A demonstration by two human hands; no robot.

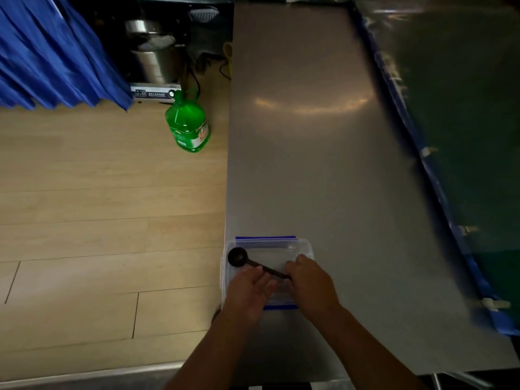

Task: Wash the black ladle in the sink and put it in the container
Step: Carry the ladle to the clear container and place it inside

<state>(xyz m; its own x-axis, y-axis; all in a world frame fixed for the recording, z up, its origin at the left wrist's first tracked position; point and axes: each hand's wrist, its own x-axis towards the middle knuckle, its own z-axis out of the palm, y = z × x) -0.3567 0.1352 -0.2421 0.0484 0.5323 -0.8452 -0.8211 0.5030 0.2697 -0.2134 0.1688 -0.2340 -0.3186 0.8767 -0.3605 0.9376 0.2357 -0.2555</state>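
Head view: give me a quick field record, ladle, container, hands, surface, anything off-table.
ladle: black ladle, bowl at container's far-left corner, handle running right
container: clear container with blue clips, at the counter's left edge
right hand: right hand on the handle end
left hand: left hand over the container, open, beside the handle
surface: steel counter
off-table: green bottle on wood floor
sink: not in view

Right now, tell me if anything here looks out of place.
The green jug stands on the wooden floor beside the steel counter, an odd spot. The ladle lies across the plastic container, its handle under both hands.
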